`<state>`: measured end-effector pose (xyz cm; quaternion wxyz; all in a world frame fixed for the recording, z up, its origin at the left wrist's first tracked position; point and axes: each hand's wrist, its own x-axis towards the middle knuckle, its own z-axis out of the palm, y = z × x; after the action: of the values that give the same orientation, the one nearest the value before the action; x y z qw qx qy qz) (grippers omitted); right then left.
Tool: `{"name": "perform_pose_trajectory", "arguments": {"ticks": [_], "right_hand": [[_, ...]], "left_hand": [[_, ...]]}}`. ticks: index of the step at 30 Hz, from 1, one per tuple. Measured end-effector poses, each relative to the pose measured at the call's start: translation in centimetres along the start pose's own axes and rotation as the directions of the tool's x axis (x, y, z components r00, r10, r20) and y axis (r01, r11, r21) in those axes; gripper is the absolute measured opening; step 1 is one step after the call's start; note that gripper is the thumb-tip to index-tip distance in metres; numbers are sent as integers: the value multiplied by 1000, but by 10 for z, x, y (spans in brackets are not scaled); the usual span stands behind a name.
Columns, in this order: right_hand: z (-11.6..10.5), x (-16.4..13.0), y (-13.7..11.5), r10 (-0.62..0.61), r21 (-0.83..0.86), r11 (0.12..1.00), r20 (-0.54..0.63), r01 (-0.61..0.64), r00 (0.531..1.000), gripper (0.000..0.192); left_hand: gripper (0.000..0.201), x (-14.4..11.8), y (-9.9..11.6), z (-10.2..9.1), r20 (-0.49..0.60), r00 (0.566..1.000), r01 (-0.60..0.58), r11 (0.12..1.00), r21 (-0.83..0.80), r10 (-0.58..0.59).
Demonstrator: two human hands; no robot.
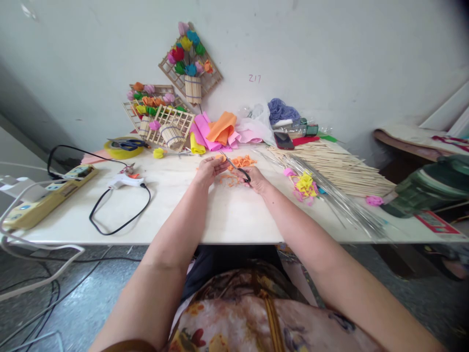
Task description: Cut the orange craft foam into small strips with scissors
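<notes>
Head view shows our right hand point(256, 179) gripping scissors point(236, 167) whose blades could nick our left hand's point(209, 170) fingers point(222, 165) pinching the small orange felt point(221, 158).

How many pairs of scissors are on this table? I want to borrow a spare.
2. One pair of scissors is in the right hand, cutting orange paper; the blue-handled scissors lie on the yellow tape roll at the left. Clutter may hide more.

Both forearms bare, no sleeves visible. Left hand point(210, 168), right hand point(256, 178): no gloves. Floral-print garment point(256, 318), brown strap point(271, 318), dark fabric at lap.
</notes>
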<state>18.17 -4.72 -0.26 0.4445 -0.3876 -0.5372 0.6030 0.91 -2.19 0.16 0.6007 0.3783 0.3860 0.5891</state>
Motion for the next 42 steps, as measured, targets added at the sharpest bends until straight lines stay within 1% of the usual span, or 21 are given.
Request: {"name": "perform_pose_trajectory", "arguments": {"ticks": [3,8,17,23,27,34,38,42], "right_hand": [[1,0,-1,-4,-2,1000,-5,4,1000,22],[1,1,0,-2,-12,1000,-10,2,1000,19],[-2,4,6,-20,-16,1000,14,20,1000,21],[0,2,3,-5,-12,1000,-14,5,1000,20],[1,0,1,-10,-11,1000,1,10,1000,21],[1,-2,-1,17,11,1000,-5,-17,1000,19],[1,-3,-2,12,14,1000,7,-13,1000,20],[0,-4,-2,13,10,1000,13,-13,1000,21]], "left_hand": [[15,2,-1,-1,-11,1000,-1,1000,6,1],[16,5,-2,-3,-17,1000,8,1000,4,-8],[13,5,-4,-4,-15,1000,-21,1000,-3,21],[12,6,-5,-4,-15,1000,20,1000,-14,-21],[12,7,-6,-3,-33,999,-12,999,-50,10],[13,5,-5,-2,-15,999,-35,998,-61,34],[18,3,-4,-2,-3,1000,-30,998,-49,30],[18,0,-2,0,9,999,-30,999,-44,31]]}}
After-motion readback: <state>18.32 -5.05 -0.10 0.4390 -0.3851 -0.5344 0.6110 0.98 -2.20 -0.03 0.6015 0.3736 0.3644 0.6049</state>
